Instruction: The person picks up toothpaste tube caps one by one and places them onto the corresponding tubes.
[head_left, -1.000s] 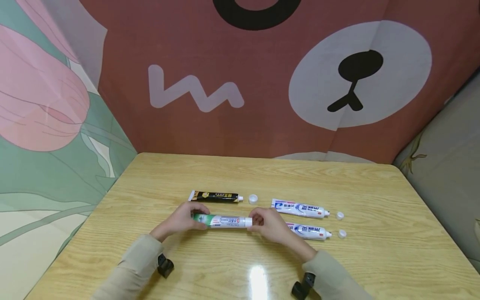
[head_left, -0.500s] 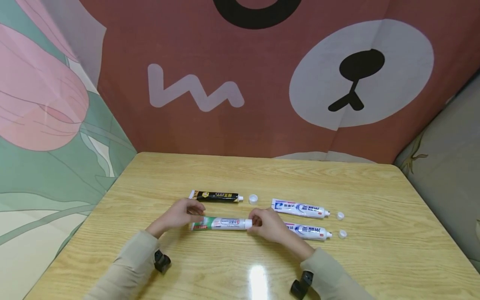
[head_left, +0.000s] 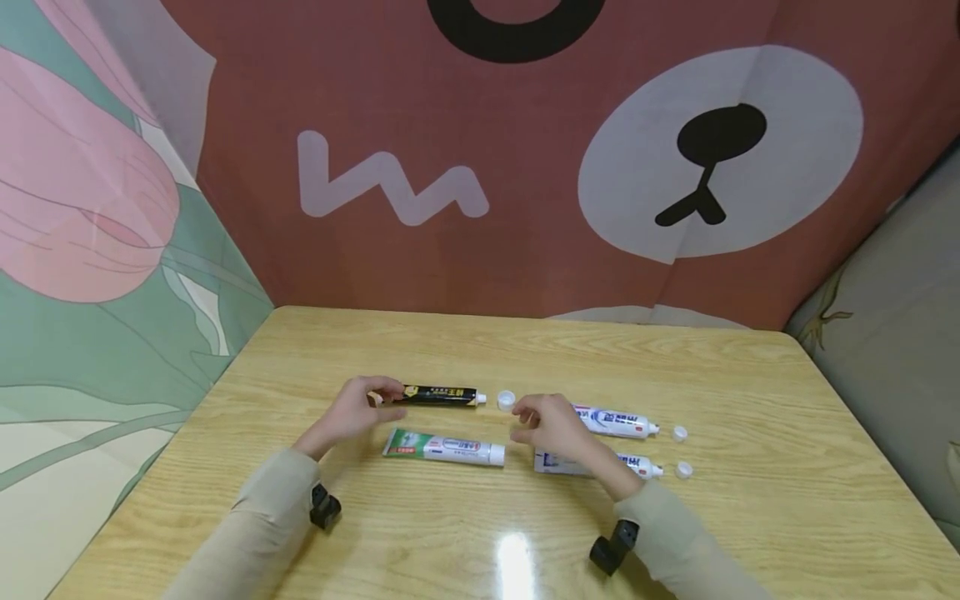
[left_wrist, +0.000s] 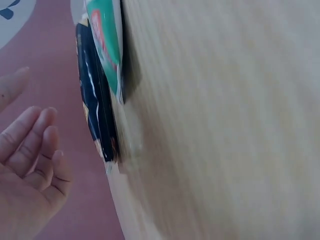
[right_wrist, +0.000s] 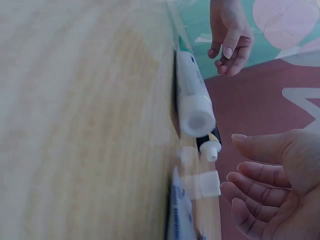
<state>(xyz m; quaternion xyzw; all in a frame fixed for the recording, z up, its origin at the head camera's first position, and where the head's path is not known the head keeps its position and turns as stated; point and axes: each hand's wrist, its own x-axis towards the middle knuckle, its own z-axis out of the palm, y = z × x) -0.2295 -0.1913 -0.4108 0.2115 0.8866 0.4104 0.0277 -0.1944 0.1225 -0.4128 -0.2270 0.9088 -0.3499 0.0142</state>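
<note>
Fingers, left: left hand [head_left: 356, 412] is loosely curved and holding nothing, hanging over the tail end of the black tube [head_left: 442, 396]; left wrist view shows a gap.
Fingers, right: right hand [head_left: 558, 429] is relaxed too, nothing in it, fingertips near the loose cap [head_left: 506, 400] by the black tube's nozzle. Right wrist view is kinda blurry, so I can't swear how close, but it looks like they're apart.
Green-and-white tube: half a second ago the right fingers were on its cap end and the left hand was by its tail. Now both hands are off it. It [head_left: 442, 448] lies flat on the table [head_left: 420, 533], white cap [head_left: 497, 455] on, so I'd call this one done with.
Black tube: just behind the green one, bare nozzle, its cap sitting beside it.
Blue-and-white tubes: upper tube [head_left: 617, 421] and lower tube [head_left: 637, 465] off to the right, both uncapped, with a far cap [head_left: 679, 433] and a near cap [head_left: 683, 470] just beyond their nozzles.
In the way: right hand and wrist hide bits of both blue ones. Green tube lies on the person's side of the black one, fwiw, but doesn't block either hand from above.
</note>
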